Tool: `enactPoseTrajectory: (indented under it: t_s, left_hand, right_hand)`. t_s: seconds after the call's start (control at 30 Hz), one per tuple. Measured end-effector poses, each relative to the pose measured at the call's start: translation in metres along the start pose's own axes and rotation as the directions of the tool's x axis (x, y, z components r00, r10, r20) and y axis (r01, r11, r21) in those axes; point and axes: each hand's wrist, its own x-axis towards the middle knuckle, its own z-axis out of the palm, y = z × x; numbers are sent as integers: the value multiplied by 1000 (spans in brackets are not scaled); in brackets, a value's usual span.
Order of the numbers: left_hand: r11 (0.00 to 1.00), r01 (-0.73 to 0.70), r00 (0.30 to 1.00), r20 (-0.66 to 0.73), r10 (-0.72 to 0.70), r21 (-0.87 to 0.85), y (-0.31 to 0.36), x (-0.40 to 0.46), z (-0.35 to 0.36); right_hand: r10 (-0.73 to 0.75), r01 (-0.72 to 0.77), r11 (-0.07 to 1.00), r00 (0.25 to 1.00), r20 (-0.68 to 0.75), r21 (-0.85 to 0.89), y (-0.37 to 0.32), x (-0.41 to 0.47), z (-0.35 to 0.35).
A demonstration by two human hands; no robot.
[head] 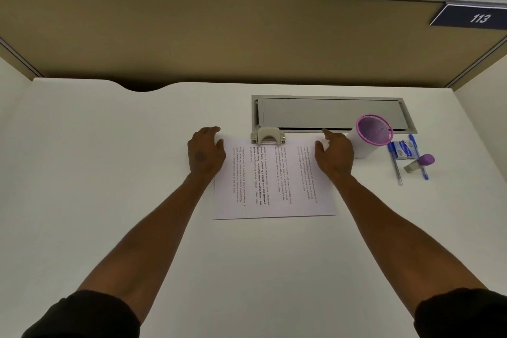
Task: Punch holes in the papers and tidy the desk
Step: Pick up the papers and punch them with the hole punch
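A sheet of printed paper (274,178) lies flat on the white table (109,173), toward its far edge and a little right of the middle. A small beige punch (268,136) sits on the paper's far edge, its mouth over the sheet.

The left hand (205,149) rests palm down at the paper's far left corner, fingers loosely spread and grasping nothing; its thumb side touches the sheet. The right hand (334,152) lies palm down on the paper's far right corner, likewise released, with the index finger stretched toward the grey cable tray (329,114) set into the table behind the punch.

Just right of the right hand stands a white cup (367,137) with a purple rim. Further right, near the table's right edge, lie blue pens (397,170), a small blue box (403,149) across them, and a purple-capped glue stick (419,163). A beige partition (219,35) rises behind the table and carries a blue plate (472,16) reading 113.
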Motion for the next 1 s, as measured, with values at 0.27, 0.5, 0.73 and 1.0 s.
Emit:
enactPoseTrajectory:
  t_s: [0.27, 0.5, 0.73, 1.0]
  left_hand:
    - [918, -334, 922, 277, 271, 215, -9, -36, 29]
    - [907, -335, 909, 342, 239, 255, -16, -35, 31]
    - [904, -352, 924, 243, 295, 242, -7, -67, 36]
    - [896, -311, 929, 298, 218, 316, -14, -77, 44]
  right_hand:
    - [-376, 437, 864, 890, 257, -251, -2, -40, 25]
    - [-317, 389, 891, 902, 294, -234, -6, -42, 24]
    - [-511, 549, 819, 830, 222, -169, -43, -32, 22]
    - [-477, 638, 740, 721, 503, -213, -66, -24, 43]
